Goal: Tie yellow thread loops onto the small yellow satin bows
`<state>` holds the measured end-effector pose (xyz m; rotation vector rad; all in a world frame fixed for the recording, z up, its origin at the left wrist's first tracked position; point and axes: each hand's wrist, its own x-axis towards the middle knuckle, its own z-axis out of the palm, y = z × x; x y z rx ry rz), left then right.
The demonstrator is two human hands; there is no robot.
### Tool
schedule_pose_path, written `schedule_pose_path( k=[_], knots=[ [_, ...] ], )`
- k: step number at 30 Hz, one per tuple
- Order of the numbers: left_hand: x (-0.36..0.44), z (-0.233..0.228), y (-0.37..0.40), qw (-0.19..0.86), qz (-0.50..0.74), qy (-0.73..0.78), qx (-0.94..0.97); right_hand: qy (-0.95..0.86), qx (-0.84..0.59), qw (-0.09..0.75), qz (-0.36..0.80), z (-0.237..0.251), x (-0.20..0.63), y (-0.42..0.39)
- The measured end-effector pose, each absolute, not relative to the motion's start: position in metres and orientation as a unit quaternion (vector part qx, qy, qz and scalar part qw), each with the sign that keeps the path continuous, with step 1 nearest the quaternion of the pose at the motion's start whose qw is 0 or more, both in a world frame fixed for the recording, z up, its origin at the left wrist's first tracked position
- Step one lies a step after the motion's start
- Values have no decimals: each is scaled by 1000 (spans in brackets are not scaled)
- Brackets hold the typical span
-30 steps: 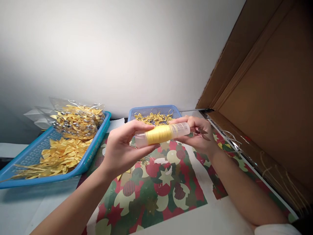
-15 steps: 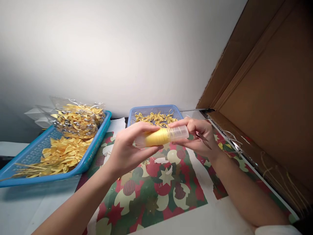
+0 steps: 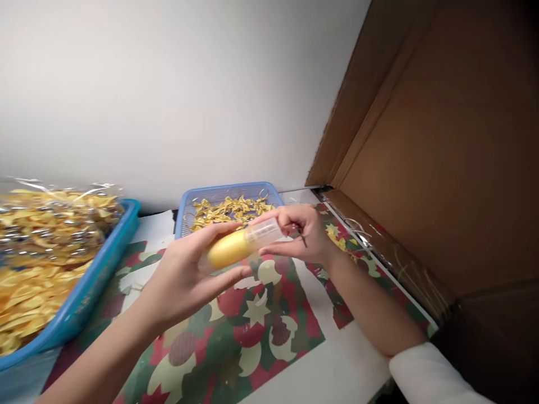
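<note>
Both hands share one yellow thread spool (image 3: 240, 247) above the surface – left hand (image 3: 185, 275) wrapped around it, right hand (image 3: 301, 235) pinching its clear end.

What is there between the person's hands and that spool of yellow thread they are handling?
Nothing visible. The left hand grips the yellow end of the spool of yellow thread and the right hand pinches its clear end, both directly on it. The spool is held above the patterned paper, in front of the small blue basket.
</note>
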<state>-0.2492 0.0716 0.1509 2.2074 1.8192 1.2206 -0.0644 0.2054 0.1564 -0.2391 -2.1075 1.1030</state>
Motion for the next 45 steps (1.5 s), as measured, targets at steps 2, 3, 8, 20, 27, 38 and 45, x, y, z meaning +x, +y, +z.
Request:
schedule_pose_path(
  k=[2,3,8,20,27,38,45],
  knots=[
    [-246,146,75,56,369,580,724,-830,-111,332,435,158,-64,206],
    [-244,143,76,78,362,575,730,-834,-116,316,438,159,-64,207],
    [-235,131,78,128,341,575,733,-848,-99,282,438,161,-60,208],
    [-253,138,69,84,331,608,717,-694,-622,348,99,168,17,309],
    [-244,133,72,89,324,573,748,-597,-741,299,72,152,81,339],
    [-245,137,69,93,297,577,755,-591,-748,293,67,138,84,344],
    [-249,143,67,85,279,594,750,-661,-678,321,26,167,53,328]
  ],
)
